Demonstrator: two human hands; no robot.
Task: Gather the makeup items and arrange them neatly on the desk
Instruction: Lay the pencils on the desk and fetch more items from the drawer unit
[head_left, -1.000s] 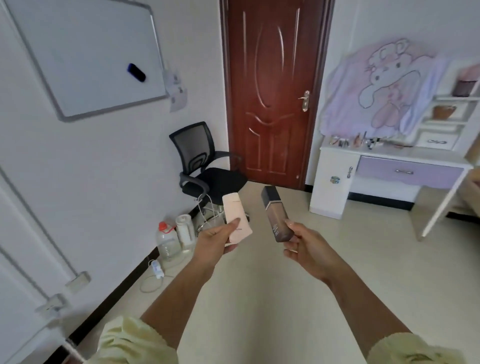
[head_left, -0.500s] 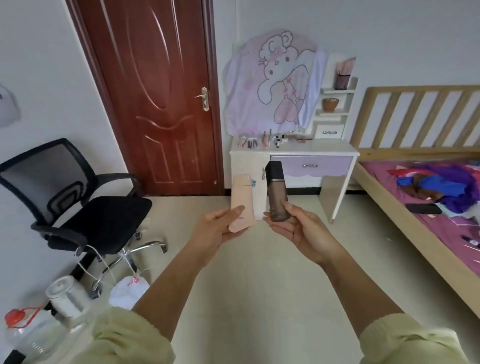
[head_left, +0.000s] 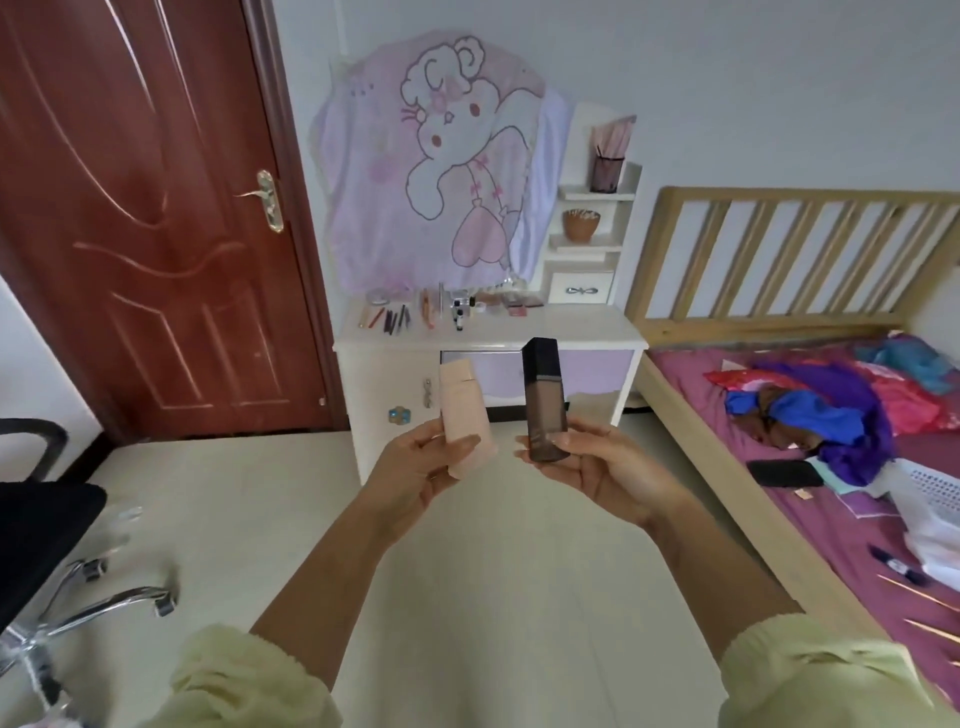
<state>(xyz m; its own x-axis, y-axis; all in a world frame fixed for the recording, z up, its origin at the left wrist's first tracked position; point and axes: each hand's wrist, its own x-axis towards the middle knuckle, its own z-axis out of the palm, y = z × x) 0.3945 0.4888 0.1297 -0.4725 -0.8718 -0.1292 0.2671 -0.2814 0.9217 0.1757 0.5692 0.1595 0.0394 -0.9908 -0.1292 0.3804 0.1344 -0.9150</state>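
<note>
Lower centre of frame: both forearms reach forward, with the hands side by side.

Left hand (head_left: 410, 467): its fingers curl round the lower half of one peach tube (head_left: 464, 415), and the thumb lies across the front. The tube is upright, leaning slightly left.
Right hand (head_left: 608, 467): it pinches the base of one dark bottle (head_left: 544, 400) with a black cap, held upright.
The two items are just beside each other and do not touch. Count in hand: 2, one per hand.

Step, as we judge it: carry both to the surface (head_left: 582, 332) at centre frame, beyond the hands. For a clean placement we would:
- keep both items upright and the grips low, so the bases land first;
- set them down one at a time on the bare front strip;
- stand them side by side, clear of the laid-out row, so nothing rolls.

On the surface:
- pencils (head_left: 389, 318) at left, about five, too small to be sure;
- 1 small white bottle (head_left: 457, 312);
- flat palettes (head_left: 511, 307) toward the right, number unclear.

Right of frame, bed (head_left: 769, 327): 1 black case (head_left: 784, 473), plus a few thin sticks (head_left: 914, 589) at the lower right edge. These are possibly not yet gathered.
</note>
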